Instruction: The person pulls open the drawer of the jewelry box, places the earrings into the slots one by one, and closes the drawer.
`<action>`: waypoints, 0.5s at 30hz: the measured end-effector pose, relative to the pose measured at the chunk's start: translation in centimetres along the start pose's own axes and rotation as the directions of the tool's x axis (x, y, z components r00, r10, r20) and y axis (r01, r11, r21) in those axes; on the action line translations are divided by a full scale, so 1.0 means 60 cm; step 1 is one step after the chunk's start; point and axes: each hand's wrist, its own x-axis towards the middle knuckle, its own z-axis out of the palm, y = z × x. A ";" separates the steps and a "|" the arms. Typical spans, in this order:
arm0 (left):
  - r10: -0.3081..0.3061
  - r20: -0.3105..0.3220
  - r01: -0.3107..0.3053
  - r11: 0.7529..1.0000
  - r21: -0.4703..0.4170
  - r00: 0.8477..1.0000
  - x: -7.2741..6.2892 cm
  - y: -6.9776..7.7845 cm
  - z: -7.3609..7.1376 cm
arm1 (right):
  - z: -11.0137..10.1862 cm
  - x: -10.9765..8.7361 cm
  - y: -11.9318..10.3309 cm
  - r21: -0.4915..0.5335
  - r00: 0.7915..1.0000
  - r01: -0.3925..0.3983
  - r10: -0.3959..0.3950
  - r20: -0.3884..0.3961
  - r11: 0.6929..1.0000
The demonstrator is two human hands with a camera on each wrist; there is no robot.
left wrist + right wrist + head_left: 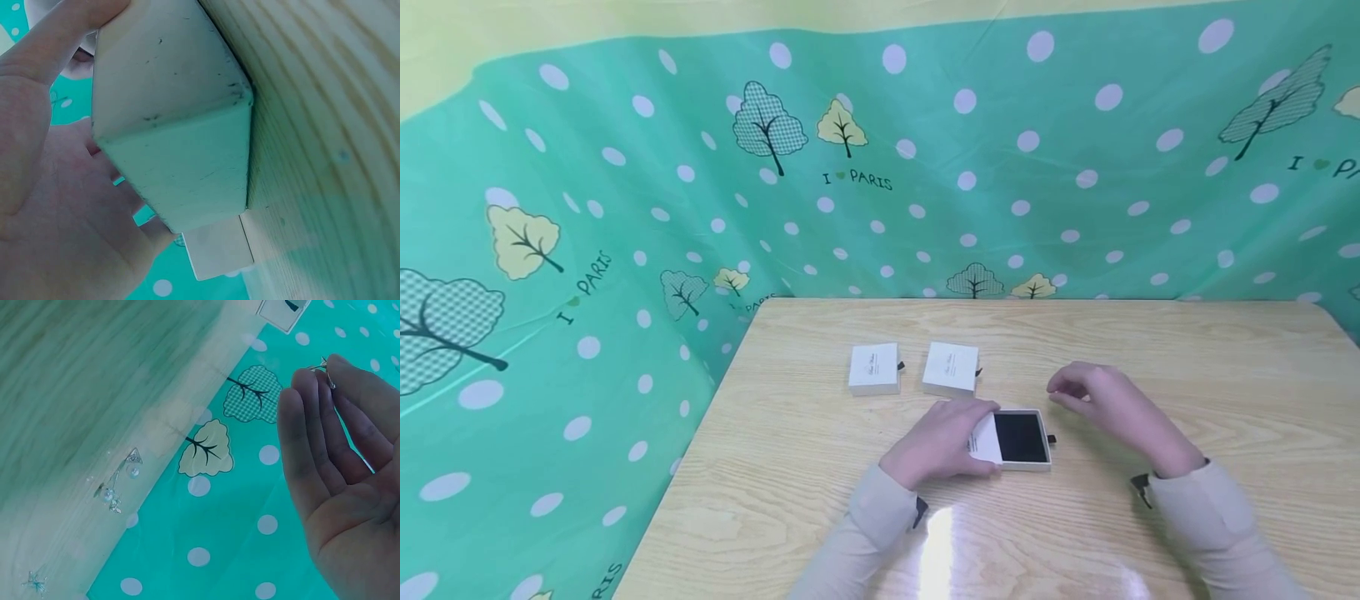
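My left hand (942, 440) grips the sleeve of a white drawer-style jewellery box (986, 439) from its left side, thumb and fingers on opposite edges. The box's drawer, lined with a black pad (1021, 437), is partly slid out toward the right. To the right of it, my right hand (1102, 402) is raised over the table. Between its thumb and fingertips it pinches a small shiny metal jewellery piece (327, 370), mostly hidden by the fingers. In the left wrist view the white box (178, 169) lies against the palm and on the tabletop.
Two closed white boxes with black tabs, a left one (875, 368) and a right one (951, 368), stand behind the held box. Small pearl jewellery (111, 487) and a star-shaped piece (35, 582) lie on the wooden table (760, 467). A green dotted cloth (925, 200) hangs behind.
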 end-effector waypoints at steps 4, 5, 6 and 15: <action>0.000 -0.003 0.000 1.000 0.006 1.000 0.001 0.000 0.001 | 0.004 0.001 -0.003 0.042 1.000 0.019 -0.019 0.007 0.999; -0.001 -0.003 0.001 1.000 0.005 1.000 0.001 0.000 0.001 | 0.006 0.001 -0.003 0.048 1.000 0.026 -0.026 0.010 0.999; -0.001 -0.003 0.001 1.000 0.004 1.000 0.001 0.000 0.001 | 0.007 0.001 -0.004 0.053 0.999 0.032 -0.032 0.013 0.998; -0.005 0.005 0.005 1.000 0.011 1.000 0.001 0.000 0.002 | 0.021 -0.004 -0.012 0.021 0.997 0.061 -0.062 0.035 0.998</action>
